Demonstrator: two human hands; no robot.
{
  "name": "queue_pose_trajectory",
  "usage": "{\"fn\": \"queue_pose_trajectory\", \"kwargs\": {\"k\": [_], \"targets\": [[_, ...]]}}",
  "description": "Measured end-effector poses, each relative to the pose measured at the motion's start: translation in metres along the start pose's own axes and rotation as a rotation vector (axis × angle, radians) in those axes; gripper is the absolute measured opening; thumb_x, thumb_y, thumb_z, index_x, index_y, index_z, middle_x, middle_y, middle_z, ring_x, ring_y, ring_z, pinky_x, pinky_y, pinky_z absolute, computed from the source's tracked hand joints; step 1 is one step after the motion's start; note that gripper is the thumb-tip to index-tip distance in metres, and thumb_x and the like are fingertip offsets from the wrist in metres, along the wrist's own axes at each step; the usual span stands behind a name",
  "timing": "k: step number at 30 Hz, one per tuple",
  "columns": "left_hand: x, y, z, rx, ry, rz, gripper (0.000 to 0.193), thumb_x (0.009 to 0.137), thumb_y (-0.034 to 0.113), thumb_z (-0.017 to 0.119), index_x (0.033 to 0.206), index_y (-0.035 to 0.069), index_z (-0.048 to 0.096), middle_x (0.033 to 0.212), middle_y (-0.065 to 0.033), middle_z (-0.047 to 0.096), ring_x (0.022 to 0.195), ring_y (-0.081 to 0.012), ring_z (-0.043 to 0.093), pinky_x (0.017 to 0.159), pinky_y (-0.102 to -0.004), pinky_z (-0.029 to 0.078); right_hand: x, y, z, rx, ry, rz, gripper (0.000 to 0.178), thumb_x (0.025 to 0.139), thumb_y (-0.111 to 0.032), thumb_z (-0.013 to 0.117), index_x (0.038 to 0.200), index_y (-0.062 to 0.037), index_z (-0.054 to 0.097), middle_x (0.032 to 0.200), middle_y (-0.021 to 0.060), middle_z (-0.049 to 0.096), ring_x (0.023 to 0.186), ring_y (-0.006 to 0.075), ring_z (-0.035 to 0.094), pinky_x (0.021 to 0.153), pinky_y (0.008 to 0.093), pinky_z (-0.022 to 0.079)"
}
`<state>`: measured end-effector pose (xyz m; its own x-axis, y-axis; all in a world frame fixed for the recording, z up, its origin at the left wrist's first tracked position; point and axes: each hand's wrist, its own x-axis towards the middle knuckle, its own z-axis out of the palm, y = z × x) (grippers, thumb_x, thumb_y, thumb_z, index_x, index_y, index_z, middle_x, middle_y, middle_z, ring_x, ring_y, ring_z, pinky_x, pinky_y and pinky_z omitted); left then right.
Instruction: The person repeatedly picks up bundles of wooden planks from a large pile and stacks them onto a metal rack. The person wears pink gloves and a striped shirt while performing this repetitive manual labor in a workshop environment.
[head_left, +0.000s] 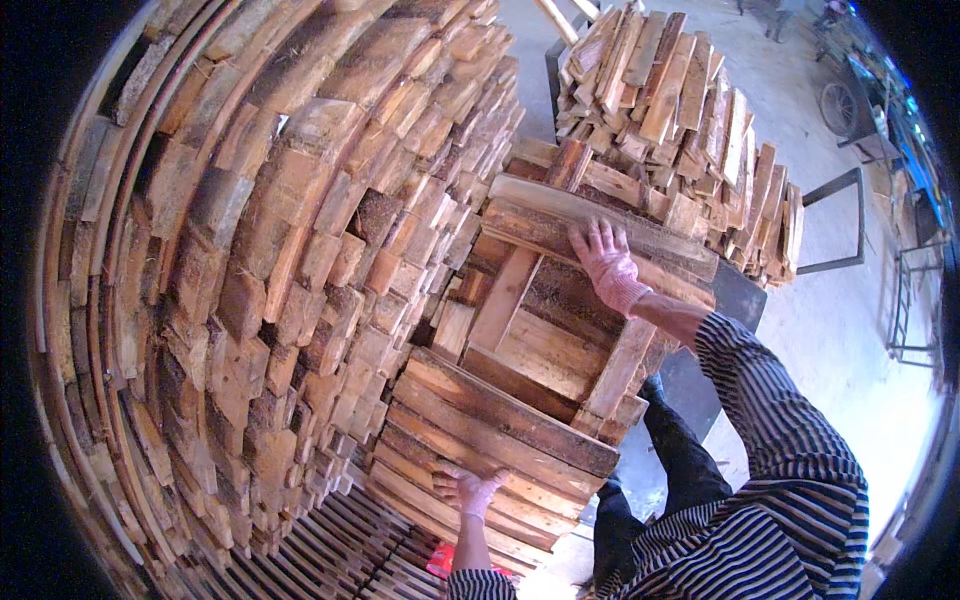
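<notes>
In front of me stands a crisscross stack of rough wooden boards (500, 400), with an open gap in its middle. My right hand (605, 262), in a pinkish glove, lies with spread fingers on the far top board (650, 232). My left hand (468, 490), which also looks gloved, rests against the near boards with its fingers apart. Neither hand wraps round a board. Shorter crosswise planks (505, 300) show inside the gap, below the long boards on either side.
A tall wall of stacked planks (290, 260) rises close on my left. Beyond the stack, a heap of short boards (670, 110) sits on a cart with a dark metal frame (860, 220). Spaced slats (310, 550) lie at lower left. My legs (690, 460) are beside the stack.
</notes>
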<state>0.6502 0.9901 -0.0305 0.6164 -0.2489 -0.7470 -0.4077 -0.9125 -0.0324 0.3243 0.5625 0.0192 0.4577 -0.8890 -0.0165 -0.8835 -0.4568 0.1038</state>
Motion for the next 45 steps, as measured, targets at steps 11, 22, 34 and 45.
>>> {"fn": "queue_pose_trajectory", "kwargs": {"k": [11, 22, 34, 45], "targets": [[-0.022, 0.017, -0.009, -0.283, -0.14, 0.157, 0.123, 0.059, 0.052, 0.096, 0.146, -0.012, 0.037, 0.14, -0.0327, 0.053, 0.13, -0.0347, 0.054, 0.106, -0.0458, 0.044, -0.046, -0.051, -0.028, 0.445, -0.209, 0.032, 0.097, 0.078, -0.027, 0.08, 0.159, -0.0334, 0.026, 0.117, 0.0172, 0.055, 0.103, 0.037, 0.063, 0.08, 0.0504, 0.056], [0.025, -0.022, 0.009, -0.377, -0.375, 0.239, 0.161, 0.05, 0.066, 0.093, 0.152, -0.009, -0.006, 0.155, -0.0404, 0.006, 0.146, -0.0514, 0.01, 0.117, -0.0588, 0.018, -0.08, -0.156, -0.016, 0.826, -0.556, -0.2, 0.098, 0.09, -0.064, 0.061, 0.16, -0.0125, 0.017, 0.135, 0.0317, 0.052, 0.116, 0.0468, 0.06, 0.094, 0.0549, 0.05], [-0.051, 0.039, -0.03, -0.013, -0.017, -0.051, 0.123, 0.054, 0.054, 0.096, 0.139, -0.008, 0.033, 0.137, -0.0251, 0.04, 0.124, -0.0347, 0.04, 0.104, -0.0472, 0.039, -0.087, -0.169, -0.03, 0.914, -0.795, -0.045, 0.099, 0.085, -0.059, 0.069, 0.159, -0.0151, 0.019, 0.142, 0.0233, 0.052, 0.126, 0.0443, 0.056, 0.101, 0.0522, 0.048], [-0.015, 0.018, -0.004, 0.168, 0.061, -0.131, 0.171, 0.045, 0.069, 0.093, 0.155, -0.003, -0.018, 0.159, -0.0405, -0.007, 0.15, -0.0534, -0.004, 0.12, -0.0636, 0.005, -0.078, -0.172, 0.01, 1.08, -0.673, -0.096, 0.089, 0.089, -0.06, 0.064, 0.152, -0.008, 0.029, 0.133, 0.0271, 0.059, 0.123, 0.0435, 0.058, 0.1, 0.0513, 0.049]]}}
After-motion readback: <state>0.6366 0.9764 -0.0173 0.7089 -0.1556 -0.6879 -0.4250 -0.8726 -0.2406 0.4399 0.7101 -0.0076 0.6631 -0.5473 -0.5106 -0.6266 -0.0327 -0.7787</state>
